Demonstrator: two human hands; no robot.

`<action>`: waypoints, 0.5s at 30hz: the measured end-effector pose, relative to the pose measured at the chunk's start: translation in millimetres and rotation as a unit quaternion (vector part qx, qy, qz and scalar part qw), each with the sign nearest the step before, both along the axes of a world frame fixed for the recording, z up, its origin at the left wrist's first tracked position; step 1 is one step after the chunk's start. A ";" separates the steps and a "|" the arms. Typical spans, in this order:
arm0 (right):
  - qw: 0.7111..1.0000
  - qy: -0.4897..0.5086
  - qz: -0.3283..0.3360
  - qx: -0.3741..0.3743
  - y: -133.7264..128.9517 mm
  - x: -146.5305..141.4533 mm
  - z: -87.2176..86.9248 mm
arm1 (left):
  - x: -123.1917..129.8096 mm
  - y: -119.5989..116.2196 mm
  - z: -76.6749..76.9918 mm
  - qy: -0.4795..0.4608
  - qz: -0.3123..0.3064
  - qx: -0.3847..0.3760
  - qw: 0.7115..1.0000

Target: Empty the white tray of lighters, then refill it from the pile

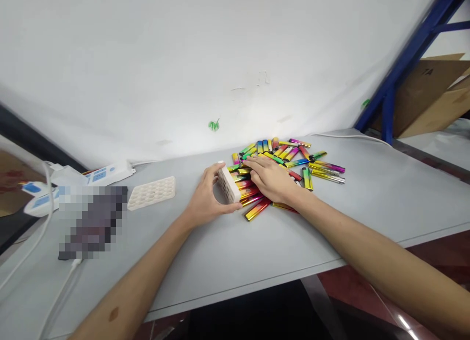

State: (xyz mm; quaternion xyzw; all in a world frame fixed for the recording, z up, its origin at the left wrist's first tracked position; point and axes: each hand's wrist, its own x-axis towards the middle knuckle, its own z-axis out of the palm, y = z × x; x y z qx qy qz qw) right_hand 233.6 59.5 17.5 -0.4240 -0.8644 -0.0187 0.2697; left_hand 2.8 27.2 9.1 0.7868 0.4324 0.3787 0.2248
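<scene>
"What is in your hands?"

"My left hand (205, 199) is curved wide like a C. It has hold of a white block with holes (229, 186), thumb at the near end and fingers at the far end. My right hand (270, 177) is palm down on the pile of shiny lighters (298, 162), fingers a bit bent. I can't tell if it has hold of any."

"Where is the block?"

"Just left of the pile, up on its edge and tipped a little. Its long side runs far to near, and its holes face right, at the lighters."

"Which way do the lighters go?"

"Those between my hands lie mostly left to right, so they point at the block. I can't see if any touch it or sit in its holes. My right hand is nearer to them, since it is on top. The rest lie every which way."

"Anything else?"

"Another holed tray (152, 192) lies flat on the grey table (220, 261), off to the left."
</scene>
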 end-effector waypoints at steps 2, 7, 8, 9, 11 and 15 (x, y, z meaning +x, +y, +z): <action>1.000 0.010 0.011 0.002 -1.0 -7.1 -0.9 | -1.0 0.5 0.5 0.020 -0.007 0.018 1.000; 0.997 -0.006 0.067 -0.041 -5.8 -24.3 -1.3 | -4.9 4.6 1.1 0.064 -0.031 0.044 0.997; 0.996 -0.015 0.075 -0.049 -5.6 -25.0 -1.4 | -5.7 5.5 1.5 0.069 -0.034 0.046 0.996; 0.995 -0.023 0.080 -0.053 -5.0 -24.6 -1.7 | -6.4 6.3 2.0 0.074 -0.036 0.048 0.995; 0.995 -0.035 0.080 -0.054 -2.8 -21.9 -2.7 | -7.9 7.5 3.0 0.082 -0.037 0.051 0.995; 0.995 -0.050 0.076 -0.046 0.7 -15.5 -5.1 | -11.4 8.7 4.9 0.092 -0.030 0.040 0.995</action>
